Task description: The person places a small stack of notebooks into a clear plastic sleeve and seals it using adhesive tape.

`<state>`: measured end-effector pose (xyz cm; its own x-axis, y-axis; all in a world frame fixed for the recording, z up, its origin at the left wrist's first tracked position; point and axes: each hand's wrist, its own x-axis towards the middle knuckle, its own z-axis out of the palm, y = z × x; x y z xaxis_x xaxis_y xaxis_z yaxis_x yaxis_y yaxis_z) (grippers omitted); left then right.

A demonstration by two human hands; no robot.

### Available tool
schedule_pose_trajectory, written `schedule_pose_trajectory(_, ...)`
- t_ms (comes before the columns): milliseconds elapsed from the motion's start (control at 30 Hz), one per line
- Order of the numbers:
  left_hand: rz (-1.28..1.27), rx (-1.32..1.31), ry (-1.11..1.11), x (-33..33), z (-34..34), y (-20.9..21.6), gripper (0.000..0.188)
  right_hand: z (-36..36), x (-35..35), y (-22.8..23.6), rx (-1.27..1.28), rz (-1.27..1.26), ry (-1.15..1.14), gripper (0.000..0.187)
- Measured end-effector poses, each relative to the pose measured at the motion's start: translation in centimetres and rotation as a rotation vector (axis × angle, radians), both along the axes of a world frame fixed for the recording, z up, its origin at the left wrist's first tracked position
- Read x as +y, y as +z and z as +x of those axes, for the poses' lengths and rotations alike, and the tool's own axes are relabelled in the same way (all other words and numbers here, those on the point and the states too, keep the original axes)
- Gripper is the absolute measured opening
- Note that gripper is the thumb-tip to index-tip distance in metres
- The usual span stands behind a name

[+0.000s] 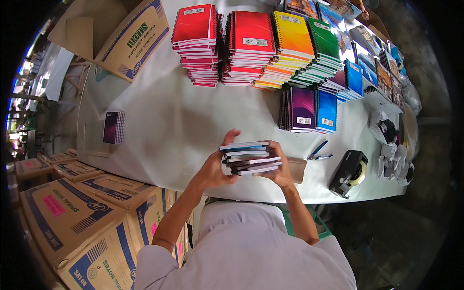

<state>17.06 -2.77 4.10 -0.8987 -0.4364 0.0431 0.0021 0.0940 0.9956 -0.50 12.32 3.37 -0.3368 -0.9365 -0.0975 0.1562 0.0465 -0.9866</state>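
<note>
Between my two hands is a small stack of notebooks (249,158), held edge-on above the near side of the table. My left hand (217,166) grips its left end, with the thumb or a finger raised off the stack. Around the right end, my right hand (280,169) is closed. The stack's layers are uneven, and the lower ones jut out to the right. Farther back stand tall stacks of spiral notebooks: red (251,34), yellow (292,36) and green (324,41). Purple notebooks (302,108) and blue notebooks (326,111) sit nearer, to the right.
A black tape dispenser (349,171) and blue pens (319,152) lie at the right. A small purple notebook stack (114,127) stands at the left. One open carton (137,41) rests at the back left; closed cartons (72,212) are piled beside the table. Crumpled plastic (391,150) lies along the right edge.
</note>
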Motion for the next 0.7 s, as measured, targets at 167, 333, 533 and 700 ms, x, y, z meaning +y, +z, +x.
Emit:
schedule_pose_trajectory(167, 0.083, 0.127, 0.089, -1.4, 0.6, -8.2, 0.115, 1.4, -3.0, -6.1, 0.15, -0.058, 0.005, 0.094)
schedule_pose_trajectory(333, 0.393, 0.136, 0.126, -0.1, -0.4, -8.2, 0.116, 1.4, -2.7, -8.6, 0.357, -0.083, -0.007, 0.096)
schedule_pose_trajectory(533, 0.155, 0.16, 0.163, 0.2, -0.1, -9.3, 0.114, 2.3, -2.7, -6.2, 0.318, 0.025, 0.031, 0.108)
schedule_pose_trajectory(700, 0.143, 0.157, 0.018, -2.1, 0.7, -9.1, 0.115, 1.8, -2.8, -5.3, 0.184, 0.056, -0.01, 0.112)
